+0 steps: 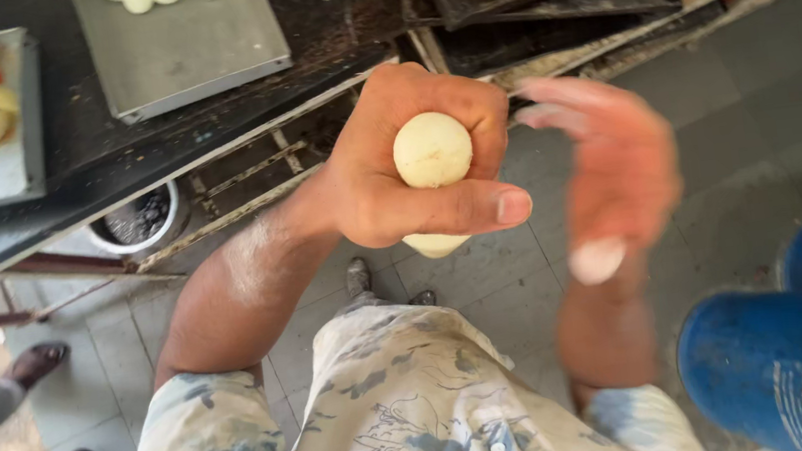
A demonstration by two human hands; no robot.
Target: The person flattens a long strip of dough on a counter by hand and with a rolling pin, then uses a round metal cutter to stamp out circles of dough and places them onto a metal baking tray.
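A single camera is sitting on the person's head and is looking steeply down along the chest, so the patterned shirt point(393, 418) is filling the bottom of the frame. It is riding very near the hands: the left hand point(414, 159) and the blurred right hand point(611, 166) are taking up the middle. Beyond them the view is facing forward over the near edge of the dark counter point(209, 126), which is running across the top, with the tiled floor point(763, 134) showing far below. There being only this one view, nothing is being shared with another.
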